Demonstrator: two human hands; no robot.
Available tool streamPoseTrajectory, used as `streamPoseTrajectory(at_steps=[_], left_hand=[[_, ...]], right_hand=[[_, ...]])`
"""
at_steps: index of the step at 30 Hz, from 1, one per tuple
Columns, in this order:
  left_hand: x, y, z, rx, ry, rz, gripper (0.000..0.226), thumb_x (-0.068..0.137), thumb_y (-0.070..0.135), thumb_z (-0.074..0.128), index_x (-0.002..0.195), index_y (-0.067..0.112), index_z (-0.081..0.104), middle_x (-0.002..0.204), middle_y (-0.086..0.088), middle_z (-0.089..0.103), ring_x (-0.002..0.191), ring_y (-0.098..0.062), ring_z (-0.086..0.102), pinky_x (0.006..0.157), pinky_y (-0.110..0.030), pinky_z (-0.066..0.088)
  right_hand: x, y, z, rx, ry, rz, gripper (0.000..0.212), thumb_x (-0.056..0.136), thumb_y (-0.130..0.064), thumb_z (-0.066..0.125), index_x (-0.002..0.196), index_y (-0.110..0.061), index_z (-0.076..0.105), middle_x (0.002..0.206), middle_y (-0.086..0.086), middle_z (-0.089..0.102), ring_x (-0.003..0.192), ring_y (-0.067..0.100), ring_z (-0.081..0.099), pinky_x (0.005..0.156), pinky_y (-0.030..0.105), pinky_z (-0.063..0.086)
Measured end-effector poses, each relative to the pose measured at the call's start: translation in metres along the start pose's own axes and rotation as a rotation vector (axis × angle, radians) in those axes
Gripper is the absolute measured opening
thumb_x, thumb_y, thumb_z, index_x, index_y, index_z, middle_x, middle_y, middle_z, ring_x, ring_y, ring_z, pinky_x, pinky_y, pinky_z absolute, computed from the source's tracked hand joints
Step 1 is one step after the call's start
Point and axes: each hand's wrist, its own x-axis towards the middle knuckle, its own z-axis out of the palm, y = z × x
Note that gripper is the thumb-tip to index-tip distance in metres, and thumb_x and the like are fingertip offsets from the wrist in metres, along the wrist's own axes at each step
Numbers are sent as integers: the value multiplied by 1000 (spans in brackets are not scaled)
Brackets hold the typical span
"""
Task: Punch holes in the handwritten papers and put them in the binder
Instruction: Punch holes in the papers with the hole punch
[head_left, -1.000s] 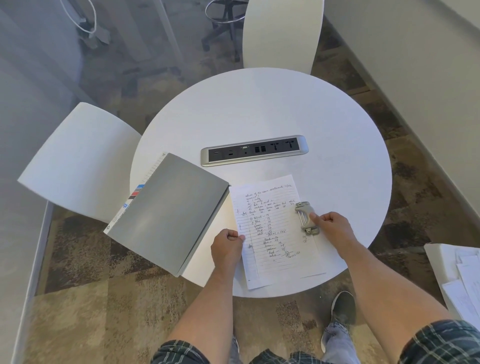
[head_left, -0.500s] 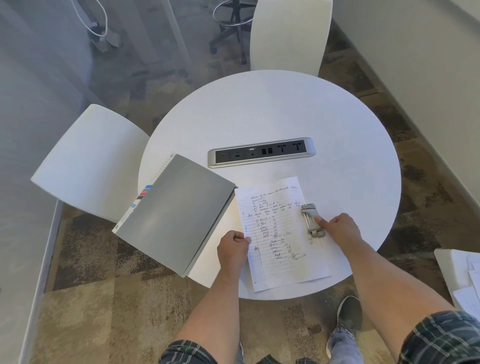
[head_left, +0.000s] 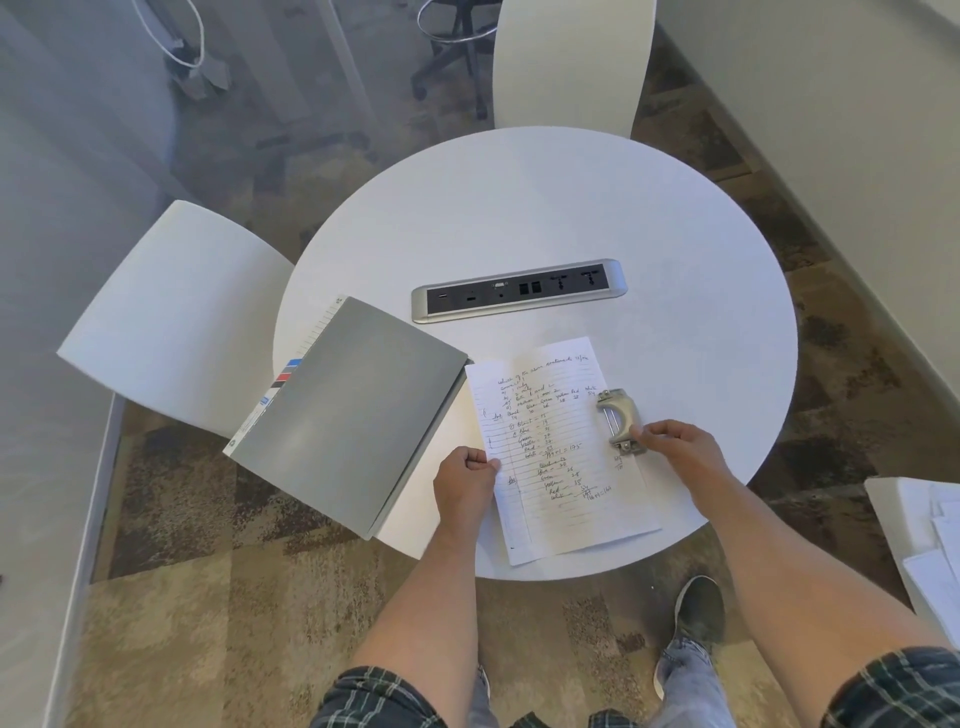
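At the table's (head_left: 571, 208) near edge, the left hand (head_left: 465, 480) pinches the handwritten paper's (head_left: 561, 457) left margin to steady it while the right hand (head_left: 675, 449) grips the hole punch (head_left: 617, 420) on its right edge; the closed binder (head_left: 353, 410) waits at left.

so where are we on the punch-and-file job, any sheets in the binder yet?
Nothing filed yet as far as I can see: the grey binder lies closed on the round table. In hand: the left hand pinches the handwritten paper at its left edge, and the right hand holds the hole punch on its right edge. No holes visible. Left: punch, open the binder, file.
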Motion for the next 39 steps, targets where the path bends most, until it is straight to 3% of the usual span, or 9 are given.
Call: streamPoseTrajectory(at_steps=[7,12,16,20,25,29,32,35,39], left_hand=[[1,-4,-1,-33,-12,15,12,88,17,77,88,14,65,82,1,72,73,-12,66,60,-20,44],[1,-4,-1,-30,-11,26,14,88,17,78,84,17,64,79,1,69,72,-13,63,60,-20,43],[1,-3,-1,-18,-2,26,15,87,18,78,84,17,63,79,3,69,73,-12,64,60,-21,42],[0,-1,0,-2,3,19,15,88,19,77,84,17,63,78,5,69,73,-13,64,60,-22,43],[0,1,-1,28,-9,11,12,87,21,77,86,16,65,81,5,71,77,-15,66,61,-25,44],[1,10,1,88,-20,11,13,86,24,76,87,17,66,84,8,70,79,-15,65,61,-26,44],[-1,19,9,125,-24,22,13,86,26,77,87,20,66,82,11,68,78,-14,64,60,-24,42],[-2,27,20,128,-24,8,13,84,28,78,89,22,67,85,11,69,82,-15,66,64,-24,43],[-4,36,30,122,-14,-12,14,83,29,77,91,23,67,89,11,71,87,-17,67,67,-25,44]], right_hand=[[0,10,3,55,120,17,30,73,-54,80,86,-28,72,71,-12,59,81,19,56,79,42,39],[-1,12,3,158,190,-1,19,89,-39,77,91,-22,69,80,-2,55,80,21,55,76,40,42],[4,10,0,200,236,-15,23,93,-33,74,100,-12,67,88,8,56,82,23,53,73,37,42],[9,4,-1,213,309,23,20,91,-41,72,95,-23,66,88,-1,65,83,23,58,81,44,46],[17,-5,-12,166,400,46,16,93,-43,68,92,-28,64,89,-6,65,81,18,57,102,55,44],[25,-15,-25,189,455,76,22,99,-33,66,112,-16,64,104,8,63,92,23,56,100,49,49],[29,-18,-33,166,488,85,20,100,-32,64,114,-18,62,105,5,60,97,23,55,104,48,49],[32,-19,-37,153,519,91,23,100,-33,64,116,-17,63,109,6,61,99,25,58,92,41,53],[35,-19,-36,101,559,92,14,98,-36,65,103,-24,59,113,10,67,102,33,67,91,49,57]])
